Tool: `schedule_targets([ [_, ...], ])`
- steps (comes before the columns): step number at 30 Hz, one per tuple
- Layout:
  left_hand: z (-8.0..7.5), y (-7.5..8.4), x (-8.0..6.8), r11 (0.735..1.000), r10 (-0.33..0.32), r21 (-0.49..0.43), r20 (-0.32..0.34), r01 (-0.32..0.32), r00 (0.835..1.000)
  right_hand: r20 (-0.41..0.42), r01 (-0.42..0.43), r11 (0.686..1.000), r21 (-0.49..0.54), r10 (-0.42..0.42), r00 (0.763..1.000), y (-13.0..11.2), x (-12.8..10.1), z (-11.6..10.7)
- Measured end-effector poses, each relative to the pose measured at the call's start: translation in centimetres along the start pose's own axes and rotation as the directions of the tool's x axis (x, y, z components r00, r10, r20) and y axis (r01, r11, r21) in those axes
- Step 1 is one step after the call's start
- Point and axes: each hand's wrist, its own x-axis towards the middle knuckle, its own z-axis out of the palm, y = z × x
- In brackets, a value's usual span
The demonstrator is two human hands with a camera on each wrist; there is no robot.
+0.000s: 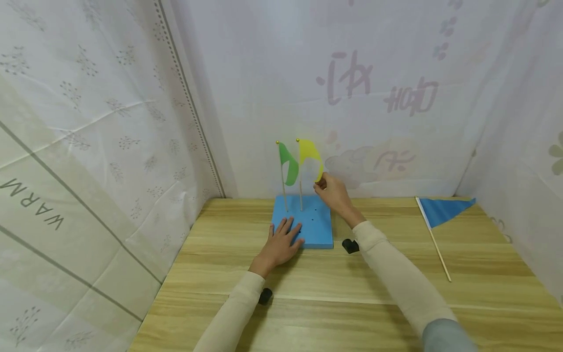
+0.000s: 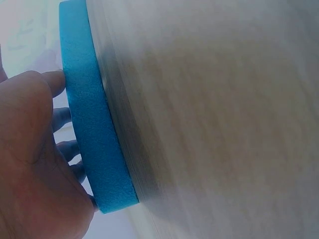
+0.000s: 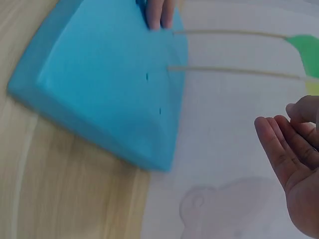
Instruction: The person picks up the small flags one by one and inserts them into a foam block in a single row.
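A blue foam block [image 1: 318,230] lies on the wooden table with a green flag [image 1: 291,168] and a yellow flag [image 1: 309,148] standing upright in it on thin sticks. My left hand [image 1: 279,246] rests on the block's near left part, fingers spread. From the side, the left wrist view shows those fingertips on the top of the foam block [image 2: 92,109]. My right hand [image 1: 334,193] pinches the lower tip of the yellow flag's cloth between thumb and fingers, which bends the cloth into a curve. Small holes show in the block [image 3: 99,59] beside the sticks.
A blue triangular flag [image 1: 446,211] on a stick lies on the table [image 1: 378,313] at the right. Printed fabric [image 1: 264,73] hangs behind the table and along both sides. Black wrist-worn pieces show by each forearm.
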Motion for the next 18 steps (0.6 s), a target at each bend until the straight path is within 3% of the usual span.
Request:
schedule_targets([
  [10, -0.4, 0.1, -0.2, 0.999, 0.026, -0.029, -0.019, -0.026, 0.999, -0.026, 0.011, 1.000, -0.004, -0.011, 1.000, 2.9, -2.0, -4.9],
  [18, -0.5, 0.2, -0.4, 1.000, 0.019, -0.018, -0.005, -0.019, 1.000, -0.064, -0.011, 0.997, -0.074, 0.006, 0.998, 6.1, -4.9, -8.5],
])
